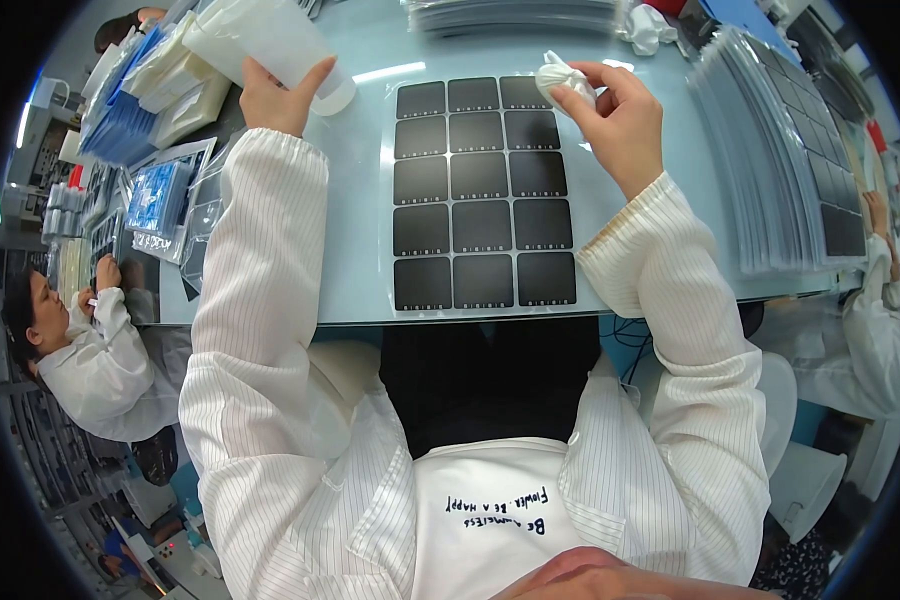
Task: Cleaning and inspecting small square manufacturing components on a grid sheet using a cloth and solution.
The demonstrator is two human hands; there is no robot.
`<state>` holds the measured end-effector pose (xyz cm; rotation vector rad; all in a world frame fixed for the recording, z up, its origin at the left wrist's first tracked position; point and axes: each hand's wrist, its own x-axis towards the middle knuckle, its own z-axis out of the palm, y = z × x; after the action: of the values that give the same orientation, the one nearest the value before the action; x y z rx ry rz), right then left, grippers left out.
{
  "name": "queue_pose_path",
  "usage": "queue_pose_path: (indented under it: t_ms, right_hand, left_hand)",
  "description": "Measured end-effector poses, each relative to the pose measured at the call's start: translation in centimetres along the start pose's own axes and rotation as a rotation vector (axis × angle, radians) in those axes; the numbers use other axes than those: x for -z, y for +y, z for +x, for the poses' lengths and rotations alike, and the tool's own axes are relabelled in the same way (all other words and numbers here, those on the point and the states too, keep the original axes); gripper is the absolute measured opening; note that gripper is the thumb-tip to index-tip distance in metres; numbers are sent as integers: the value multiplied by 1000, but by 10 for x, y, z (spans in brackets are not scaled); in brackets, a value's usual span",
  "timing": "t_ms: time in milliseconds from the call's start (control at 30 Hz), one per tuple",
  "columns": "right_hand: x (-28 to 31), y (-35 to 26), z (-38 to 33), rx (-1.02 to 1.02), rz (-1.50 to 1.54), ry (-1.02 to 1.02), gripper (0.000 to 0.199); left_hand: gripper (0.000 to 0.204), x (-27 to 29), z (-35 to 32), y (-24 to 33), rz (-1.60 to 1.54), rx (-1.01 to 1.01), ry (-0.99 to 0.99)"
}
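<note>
My left hand (278, 95) is wrapped round a white translucent plastic bottle (270, 40), which leans with one end toward the upper left. Its far end runs up to the picture's edge. Between my right thumb and fingers is a bunched white cloth (560, 78), pinched into a small pad; my right hand (622, 118) holds it at the far right corner of a sheet of dark rectangular panels (480, 195). Those panels lie flat in rows of three on the pale table (360, 230). From this view I cannot tell whether the cloth touches the panel under it.
To the right stands a tall stack of clear-edged sheets (770, 170) with dark panels on top. Another stack (515, 15) and crumpled white cloth (650, 30) lie at the back. Blue and cream packs (155, 100) crowd the left. A co-worker (100, 350) sits at left.
</note>
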<state>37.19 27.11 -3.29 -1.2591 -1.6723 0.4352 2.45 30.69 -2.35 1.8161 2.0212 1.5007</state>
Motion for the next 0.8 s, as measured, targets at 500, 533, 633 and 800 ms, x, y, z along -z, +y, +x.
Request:
queue_pose_path:
  t_ms: [500, 533, 633, 800]
  right_hand:
    - [-38, 42, 33, 355, -337, -53, 27]
    - [-41, 36, 30, 275, -348, -57, 26]
    - [-49, -16, -17, 351, -112, -340, 27]
    - [-40, -8, 1, 365, -4, -494, 29]
  left_hand:
    - [44, 83, -165, 88, -84, -203, -538]
    - [43, 83, -174, 81, -34, -219, -512]
    - [41, 79, -185, 68, 73, -234, -494]
    - [43, 71, -187, 67, 217, -380, -586]
